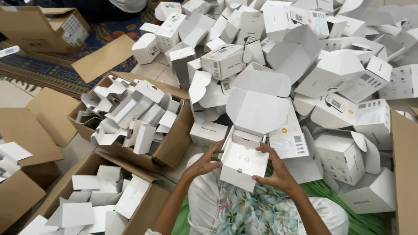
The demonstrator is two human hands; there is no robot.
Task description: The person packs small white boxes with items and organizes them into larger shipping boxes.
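Note:
A small white cardboard box (243,162) with its lid flipped open sits just above my lap. My left hand (203,162) grips its left side, fingers curled over the edge. On the right, my right hand (275,169) holds the other side, thumb along the bottom and fingers on the top rim. A white insert lies flat inside the box. The open lid (257,111) stands up behind it.
A big heap of white open boxes (331,65) fills the floor ahead and to the right. A brown carton (174,143) of white folded inserts stands left, another carton (143,204) of flat white cards lower left. More cartons (43,28) lie on a patterned rug.

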